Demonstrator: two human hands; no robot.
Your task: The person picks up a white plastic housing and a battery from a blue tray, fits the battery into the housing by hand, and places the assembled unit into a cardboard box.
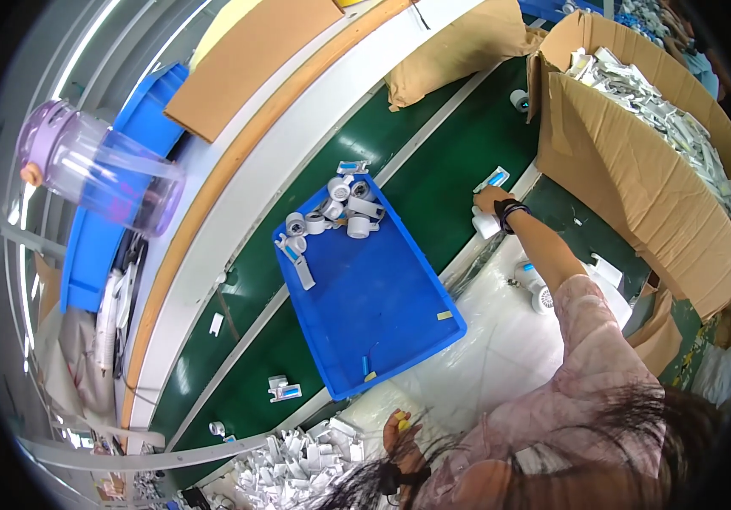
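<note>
My right hand (491,201) reaches to the green conveyor belt, its fingers closed round a white handheld fan part. A white piece with a blue insert (496,178) shows beyond the fingers, and a white round head (485,223) below them; whether they are one piece is hidden. Close to my body, my left hand (398,435) is curled, partly covered by hair, with a small yellow piece (404,423) at its fingertips. A blue tray (365,297) lies between the hands, with several white fan parts (340,204) bunched at its far end.
A tall cardboard box (620,161) of white plastic parts stands at right. Another fan (537,287) rests on clear plastic wrap (476,331). White pieces (306,459) are heaped near front left. A long shelf with a wooden edge (238,157) holds a clear bottle (98,166).
</note>
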